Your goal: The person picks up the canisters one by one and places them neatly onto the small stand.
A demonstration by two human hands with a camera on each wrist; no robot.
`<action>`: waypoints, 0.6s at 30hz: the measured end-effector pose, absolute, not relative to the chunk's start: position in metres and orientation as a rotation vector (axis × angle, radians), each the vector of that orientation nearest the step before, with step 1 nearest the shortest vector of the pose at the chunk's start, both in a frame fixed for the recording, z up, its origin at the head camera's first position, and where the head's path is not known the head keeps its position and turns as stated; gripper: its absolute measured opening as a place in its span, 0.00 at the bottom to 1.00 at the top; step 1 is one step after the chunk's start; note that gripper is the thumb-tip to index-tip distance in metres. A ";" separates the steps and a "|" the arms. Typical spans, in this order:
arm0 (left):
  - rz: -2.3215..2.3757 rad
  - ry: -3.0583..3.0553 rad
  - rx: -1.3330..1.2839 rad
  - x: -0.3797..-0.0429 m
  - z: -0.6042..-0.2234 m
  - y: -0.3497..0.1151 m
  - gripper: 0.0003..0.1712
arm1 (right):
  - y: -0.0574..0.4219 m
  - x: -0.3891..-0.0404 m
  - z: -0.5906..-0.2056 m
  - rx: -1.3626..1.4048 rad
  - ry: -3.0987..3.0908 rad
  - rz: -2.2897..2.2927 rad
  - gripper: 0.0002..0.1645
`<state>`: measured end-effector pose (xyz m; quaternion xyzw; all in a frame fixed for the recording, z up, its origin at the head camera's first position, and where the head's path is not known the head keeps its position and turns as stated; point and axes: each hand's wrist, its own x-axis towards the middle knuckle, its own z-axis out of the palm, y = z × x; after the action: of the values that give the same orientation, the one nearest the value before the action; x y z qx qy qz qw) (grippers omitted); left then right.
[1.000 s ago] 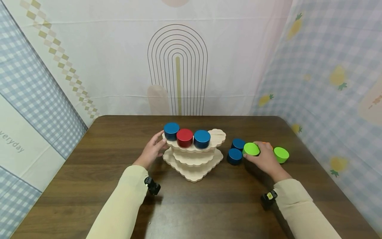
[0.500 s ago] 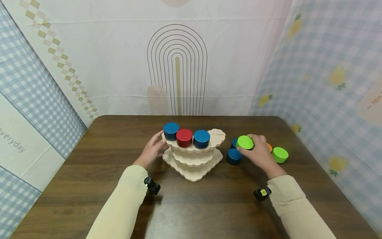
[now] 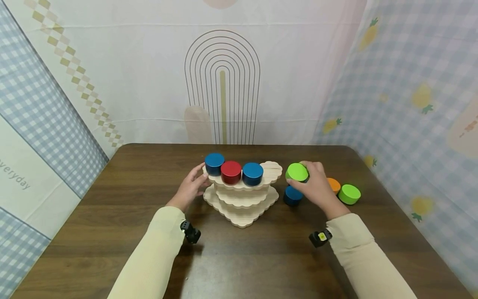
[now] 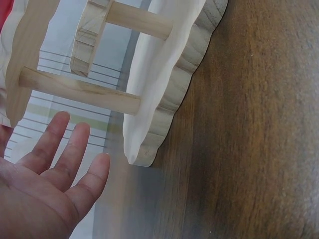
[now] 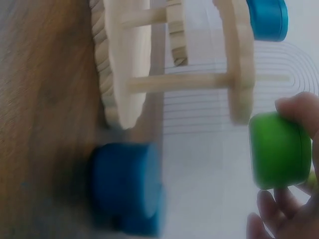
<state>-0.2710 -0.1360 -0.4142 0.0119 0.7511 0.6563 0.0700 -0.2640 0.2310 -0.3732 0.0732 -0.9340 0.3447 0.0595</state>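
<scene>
fingers of the right hand pinched a green cylinder, blue cylinder below them; wooden stand sat beside the spread fingers of the left hand!

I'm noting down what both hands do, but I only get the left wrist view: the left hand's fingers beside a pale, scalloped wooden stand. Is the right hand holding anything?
Observer: Yes. The right hand grips a lime-green, cylindrical block, lifted off the dark brown wooden table.

Operator: Good. At the corner of my picture there's a bit of red at the top of the wooden stand. What is it, and does it sit there alone?

Observer: It's a glossy red cylinder, and it has company: the head view shows it standing between two glossy blue cylinders.
</scene>
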 end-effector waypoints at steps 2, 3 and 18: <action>1.977 2.257 0.037 -0.271 -0.414 -0.136 0.33 | 0.227 -0.265 -0.370 0.230 -2.826 1.046 0.44; 1.976 2.257 0.038 -0.271 -0.414 -0.136 0.33 | 0.226 -0.266 -0.368 0.235 -2.824 1.048 0.44; 1.987 2.252 0.037 -0.269 -0.413 -0.135 0.33 | 0.198 -0.275 -0.355 0.336 -2.808 1.092 0.41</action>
<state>-0.2690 -0.1353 -0.4129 0.0122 0.7481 0.6599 0.0691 -0.2748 0.1977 -0.3547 0.1107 -0.9249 0.3595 0.0549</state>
